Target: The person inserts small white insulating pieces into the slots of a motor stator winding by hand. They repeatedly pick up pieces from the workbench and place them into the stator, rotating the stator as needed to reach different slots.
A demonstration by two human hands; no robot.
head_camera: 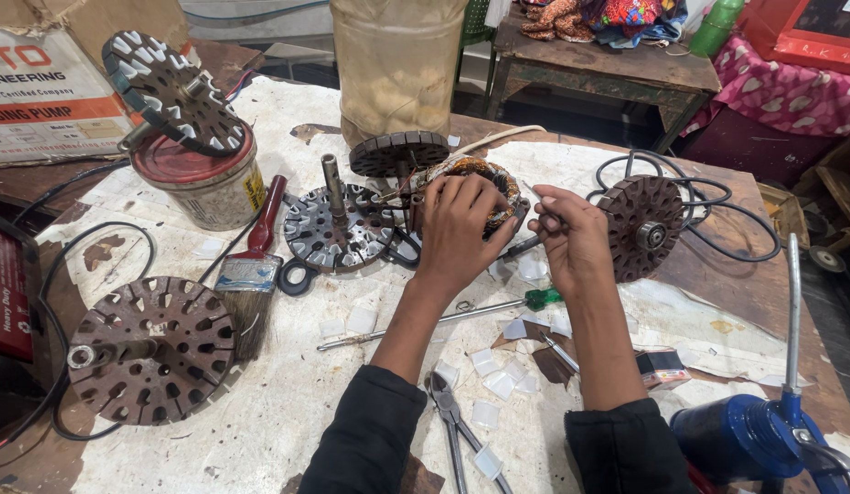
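The left hand (457, 220) clamps the round copper-wound stator (480, 178) firmly while the right hand (571, 233) pinches a thin metal tool (539, 197) for careful, shallow strokes.

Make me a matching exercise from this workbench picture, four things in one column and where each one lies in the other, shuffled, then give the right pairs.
1 paintbrush
2 pliers
3 green-handled screwdriver
4 wound stator ring

A under the left hand
B near edge, between the forearms
C leaning by the paint tin
D lying across the table under both wrists

Pairs: 1-C, 2-B, 3-D, 4-A
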